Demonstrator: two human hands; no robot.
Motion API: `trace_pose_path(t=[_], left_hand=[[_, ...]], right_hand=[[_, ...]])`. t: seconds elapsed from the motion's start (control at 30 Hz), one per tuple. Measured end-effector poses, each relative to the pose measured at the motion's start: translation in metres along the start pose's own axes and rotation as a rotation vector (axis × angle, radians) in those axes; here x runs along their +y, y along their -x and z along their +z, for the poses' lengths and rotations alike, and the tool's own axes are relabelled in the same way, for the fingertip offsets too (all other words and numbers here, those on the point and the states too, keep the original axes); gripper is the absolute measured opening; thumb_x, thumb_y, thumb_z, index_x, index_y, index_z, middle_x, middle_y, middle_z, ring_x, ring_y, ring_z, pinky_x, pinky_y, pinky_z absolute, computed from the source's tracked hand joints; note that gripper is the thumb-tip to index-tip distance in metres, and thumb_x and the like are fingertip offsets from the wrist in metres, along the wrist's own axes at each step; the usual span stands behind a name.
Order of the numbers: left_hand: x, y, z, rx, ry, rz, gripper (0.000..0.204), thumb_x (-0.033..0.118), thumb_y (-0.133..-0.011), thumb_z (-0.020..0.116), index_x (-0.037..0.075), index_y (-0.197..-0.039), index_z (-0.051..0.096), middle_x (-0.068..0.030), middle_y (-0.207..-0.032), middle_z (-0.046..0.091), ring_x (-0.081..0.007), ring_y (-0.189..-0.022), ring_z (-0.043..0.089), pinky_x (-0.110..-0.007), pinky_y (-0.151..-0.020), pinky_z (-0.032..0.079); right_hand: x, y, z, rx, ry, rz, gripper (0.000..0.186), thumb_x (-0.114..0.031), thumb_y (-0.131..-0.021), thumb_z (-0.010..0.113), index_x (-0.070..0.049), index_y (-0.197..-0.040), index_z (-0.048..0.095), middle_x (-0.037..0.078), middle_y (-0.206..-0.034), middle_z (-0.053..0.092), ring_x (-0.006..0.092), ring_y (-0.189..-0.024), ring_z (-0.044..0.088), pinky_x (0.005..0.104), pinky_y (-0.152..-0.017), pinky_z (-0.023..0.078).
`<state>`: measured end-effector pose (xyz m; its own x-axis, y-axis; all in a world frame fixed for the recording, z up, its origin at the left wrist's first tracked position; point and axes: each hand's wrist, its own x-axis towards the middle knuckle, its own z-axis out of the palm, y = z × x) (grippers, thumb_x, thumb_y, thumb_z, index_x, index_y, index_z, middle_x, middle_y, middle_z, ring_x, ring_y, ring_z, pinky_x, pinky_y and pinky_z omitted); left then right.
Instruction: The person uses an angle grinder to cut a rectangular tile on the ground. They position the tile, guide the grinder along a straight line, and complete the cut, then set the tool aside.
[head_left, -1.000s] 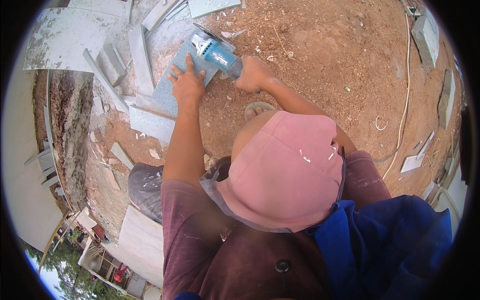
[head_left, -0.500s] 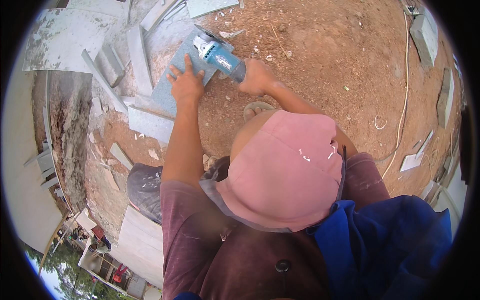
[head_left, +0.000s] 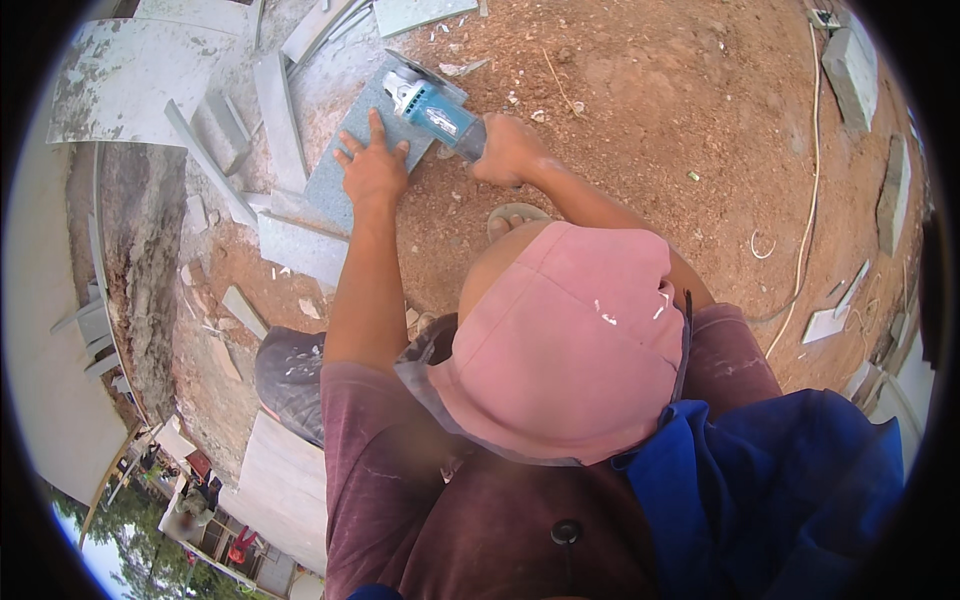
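Note:
My left hand [head_left: 374, 170] lies with fingers spread on a grey speckled stone slab [head_left: 332, 194], near its middle. My right hand [head_left: 506, 151] grips the rear of a teal angle grinder [head_left: 436, 114], which is tilted over the slab's right part with its disc near the slab's top edge. Whether the disc touches the stone I cannot tell. Under the slab's lower end lies another pale slab [head_left: 300, 250]. My sandalled foot [head_left: 512, 220] shows below the grinder, partly behind my pink-covered knee [head_left: 560, 330].
Pale offcut strips [head_left: 280, 120] and a white sheet [head_left: 120, 80] lie at upper left. Reddish dirt [head_left: 650, 120] spreads to the right, with a cable [head_left: 810, 180] and concrete blocks [head_left: 850, 80]. A trench edge [head_left: 150, 260] runs at left; a person in red [head_left: 240, 543] is in the lower-left distance.
My right hand and the grinder have shifted very slightly up and left since half a second ago. My left hand stays in place on the slab.

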<state>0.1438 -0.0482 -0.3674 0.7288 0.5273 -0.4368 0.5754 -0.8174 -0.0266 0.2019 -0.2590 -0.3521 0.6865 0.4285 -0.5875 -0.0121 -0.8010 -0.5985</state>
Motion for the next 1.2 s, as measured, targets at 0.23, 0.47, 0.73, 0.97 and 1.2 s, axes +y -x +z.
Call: trace_pose_path(t=[0.23, 0.47, 0.73, 0.97, 1.2], left_hand=[[0.001, 0.0, 0.0, -0.006, -0.005, 0.01, 0.08, 0.052, -0.102, 0.062, 0.04, -0.169, 0.019, -0.0243, -0.175, 0.016, -0.0498, -0.158, 0.021, -0.055, -0.119, 0.042], [-0.001, -0.001, 0.001, -0.004, -0.014, 0.01, 0.08, 0.052, -0.102, 0.061, 0.04, -0.169, 0.018, -0.0244, -0.175, 0.015, -0.0499, -0.158, 0.021, -0.055, -0.119, 0.042], [0.002, 0.0, -0.001, -0.008, -0.006, 0.002, 0.081, 0.053, -0.102, 0.061, 0.04, -0.169, 0.018, -0.0238, -0.175, 0.016, -0.0501, -0.158, 0.021, -0.054, -0.119, 0.042], [-0.002, -0.001, 0.001, 0.002, -0.008, 0.004, 0.081, 0.052, -0.102, 0.062, 0.041, -0.169, 0.018, -0.0241, -0.175, 0.016, -0.0504, -0.158, 0.021, -0.055, -0.119, 0.043], [0.003, 0.001, -0.002, -0.004, -0.012, 0.009, 0.08, 0.052, -0.102, 0.062, 0.04, -0.169, 0.019, -0.0244, -0.175, 0.016, -0.0504, -0.158, 0.021, -0.054, -0.118, 0.044]], right_hand=[[0.01, 0.002, 0.005, 0.055, -0.027, -0.026, 0.048, -0.023, -0.071, 0.081, 0.006, -0.107, 0.068, 0.029, -0.104, 0.074, 0.0434, -0.102, 0.073, 0.048, -0.092, 0.057], [0.006, 0.011, 0.0, 0.025, 0.02, -0.028, 0.042, -0.016, -0.076, 0.075, 0.005, -0.112, 0.068, 0.029, -0.111, 0.074, 0.0413, -0.109, 0.073, 0.0469, -0.095, 0.057], [0.009, 0.004, 0.006, 0.077, -0.029, -0.018, 0.041, -0.018, -0.072, 0.077, 0.005, -0.105, 0.069, 0.029, -0.103, 0.074, 0.0441, -0.102, 0.072, 0.0486, -0.092, 0.056], [0.008, 0.007, 0.004, 0.059, -0.045, -0.036, 0.043, -0.02, -0.072, 0.078, 0.005, -0.107, 0.069, 0.029, -0.104, 0.074, 0.0442, -0.103, 0.073, 0.0488, -0.093, 0.056], [0.018, 0.004, 0.01, 0.078, -0.005, -0.031, 0.046, -0.023, -0.073, 0.081, 0.005, -0.107, 0.069, 0.03, -0.103, 0.074, 0.0442, -0.102, 0.073, 0.0483, -0.092, 0.056]])
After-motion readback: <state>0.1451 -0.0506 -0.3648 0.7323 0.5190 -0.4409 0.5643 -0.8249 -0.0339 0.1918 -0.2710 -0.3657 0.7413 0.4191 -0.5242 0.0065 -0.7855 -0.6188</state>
